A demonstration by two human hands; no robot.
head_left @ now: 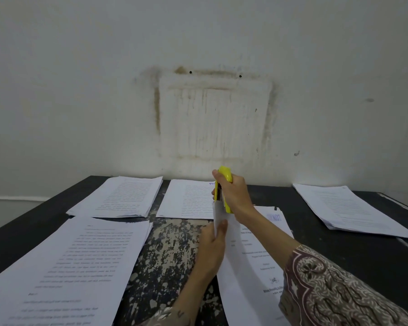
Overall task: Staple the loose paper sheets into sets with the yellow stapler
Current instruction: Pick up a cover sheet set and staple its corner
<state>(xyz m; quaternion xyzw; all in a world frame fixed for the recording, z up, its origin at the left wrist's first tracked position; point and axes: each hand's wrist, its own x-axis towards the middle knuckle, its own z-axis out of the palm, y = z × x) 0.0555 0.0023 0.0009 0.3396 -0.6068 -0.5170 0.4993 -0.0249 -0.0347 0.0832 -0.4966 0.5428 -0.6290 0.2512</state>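
Item: stapling bench, one moment, head view.

Table (pixel 339 250): dark top, paint worn through at centre.

Stapler (pixel 224 189): yellow, at 12 o'clock from the frame's centre-bottom, raised off the table and stood nearly on end, mouth downward.

Right hand (pixel 236 196): wrapped around the stapler, thumb on the near side, patterned sleeve (pixel 335 290) trailing to 5 o'clock.

Left hand (pixel 212 250): pinching the set (pixel 240 267) just below the stapler, fingers behind the sheets and thumb in front.

Set: lifted on edge at its far corner, that corner tucked into the stapler's mouth; the near part lies toward 6 o'clock over the table (a cover page with a small emblem, text too blurred to read).

Stacks, all lying flat: one at 11 o'clock (pixel 118 196), one at 12 o'clock (pixel 186 198) partly behind the hands, one at 2 o'clock (pixel 349 208), one at 8 o'clock (pixel 64 267).

Step in hand, by judgement: the corner is seated and the staple is about to be driven; whether it has already fired cannot be told.

Next move calls for: a firm squeeze with the right hand while the left keeps the edges square, then freeing the corner and laying the set aside, apart from the loose stacks.
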